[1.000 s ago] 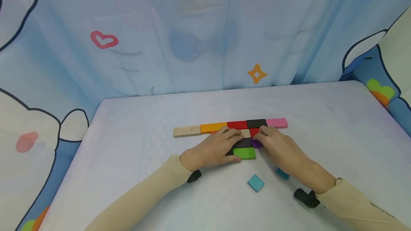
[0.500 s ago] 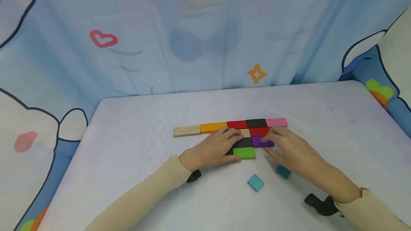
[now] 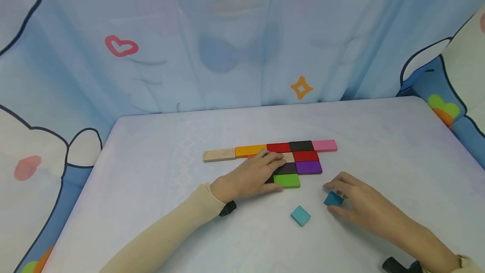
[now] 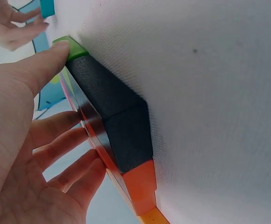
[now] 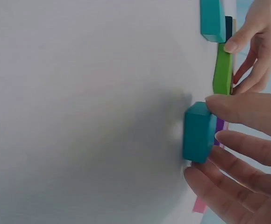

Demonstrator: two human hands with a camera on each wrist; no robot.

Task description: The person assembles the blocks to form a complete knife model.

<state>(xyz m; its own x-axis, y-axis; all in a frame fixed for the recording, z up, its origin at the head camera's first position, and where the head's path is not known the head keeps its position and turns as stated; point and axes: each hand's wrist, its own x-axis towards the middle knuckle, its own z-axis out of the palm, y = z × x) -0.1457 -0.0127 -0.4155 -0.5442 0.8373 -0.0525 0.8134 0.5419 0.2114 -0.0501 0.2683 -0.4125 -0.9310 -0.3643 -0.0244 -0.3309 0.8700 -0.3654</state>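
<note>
My left hand (image 3: 251, 176) rests over the left part of a flat layout of coloured domino-like blocks, its fingers extended. In the left wrist view, its thumb touches a green block (image 4: 74, 49) beside a black block (image 4: 103, 86). My right hand (image 3: 360, 201) is at a loose teal block (image 3: 333, 199), thumb on the near side and fingers spread on the far side. The right wrist view shows the thumb tip right at an edge of this teal block (image 5: 198, 135). Right of the left hand lie a purple block (image 3: 308, 167) and a red block (image 3: 306, 156).
A second teal block (image 3: 300, 215) lies on the white tabletop (image 3: 151, 151) in front of the layout. The back row runs from a beige block (image 3: 219, 155) to a pink block (image 3: 325, 145). A printed blue curtain (image 3: 227, 54) hangs behind the table.
My right hand has left the purple and red blocks and moved right and nearer to the loose teal block. The left hand has stayed on the layout.
</note>
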